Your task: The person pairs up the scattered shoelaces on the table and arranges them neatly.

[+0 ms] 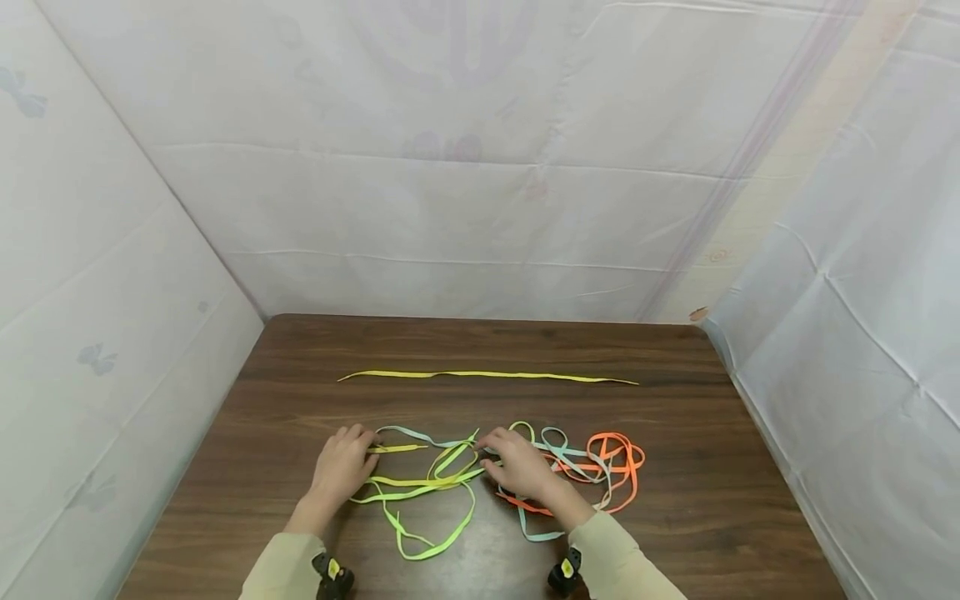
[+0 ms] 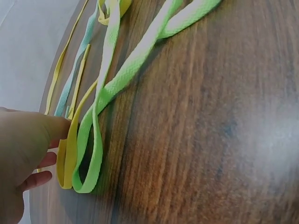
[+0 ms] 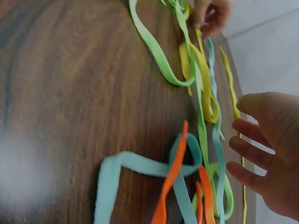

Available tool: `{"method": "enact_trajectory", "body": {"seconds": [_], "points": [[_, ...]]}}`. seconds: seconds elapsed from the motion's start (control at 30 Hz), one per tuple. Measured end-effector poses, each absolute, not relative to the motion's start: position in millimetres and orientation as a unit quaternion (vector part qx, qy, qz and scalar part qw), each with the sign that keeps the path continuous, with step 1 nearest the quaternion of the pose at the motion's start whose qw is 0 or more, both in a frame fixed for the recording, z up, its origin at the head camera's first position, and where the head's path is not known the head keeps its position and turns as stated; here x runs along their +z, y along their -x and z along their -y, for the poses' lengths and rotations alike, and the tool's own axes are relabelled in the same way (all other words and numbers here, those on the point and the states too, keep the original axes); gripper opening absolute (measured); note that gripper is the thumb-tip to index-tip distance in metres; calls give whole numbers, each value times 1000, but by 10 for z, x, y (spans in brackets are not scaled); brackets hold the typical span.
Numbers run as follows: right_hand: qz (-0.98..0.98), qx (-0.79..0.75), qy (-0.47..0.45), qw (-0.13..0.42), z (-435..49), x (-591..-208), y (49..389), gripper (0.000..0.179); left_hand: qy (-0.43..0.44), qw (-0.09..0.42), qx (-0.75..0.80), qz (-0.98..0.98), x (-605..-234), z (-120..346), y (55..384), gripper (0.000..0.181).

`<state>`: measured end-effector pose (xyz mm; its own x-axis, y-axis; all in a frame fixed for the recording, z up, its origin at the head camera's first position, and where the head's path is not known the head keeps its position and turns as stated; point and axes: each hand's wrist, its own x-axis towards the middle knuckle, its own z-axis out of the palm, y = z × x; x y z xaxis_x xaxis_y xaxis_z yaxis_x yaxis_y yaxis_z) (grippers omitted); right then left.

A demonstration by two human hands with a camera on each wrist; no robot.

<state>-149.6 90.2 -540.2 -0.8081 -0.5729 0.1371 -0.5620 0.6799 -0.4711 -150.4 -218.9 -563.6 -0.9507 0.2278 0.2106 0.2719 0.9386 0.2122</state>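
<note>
Flat shoelaces lie tangled on the table in front of me. My left hand [image 1: 341,465] is at the left end of the tangle, pinching a yellow shoelace [image 2: 70,161] between thumb and finger. Beside that hand a loop of green shoelace [image 2: 96,163] bends back on itself. My right hand [image 1: 520,465] hovers over the middle of the pile; in the right wrist view its fingers [image 3: 250,154] are spread and hold nothing. Under and right of it run a light blue shoelace [image 3: 140,161] and an orange shoelace [image 3: 170,179], crossing each other.
A separate yellow shoelace [image 1: 487,375] lies stretched straight across the back of the brown wooden table [image 1: 712,467]. White sheeting [image 1: 450,208] hangs behind the table and along both sides. Each wrist carries a small black camera [image 1: 333,577].
</note>
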Motion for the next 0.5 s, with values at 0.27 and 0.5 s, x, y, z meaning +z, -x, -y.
{"method": "enact_trajectory", "body": {"seconds": [0.27,0.5], "points": [[-912,-201,357,-33,-704,-5461,1437,18,123,79,-143,979,-5618,2187,1535,15],[-909,-184,371,-36,-599,-5500,1394,17,128,75,-149,978,-5618,2195,1528,15]]}}
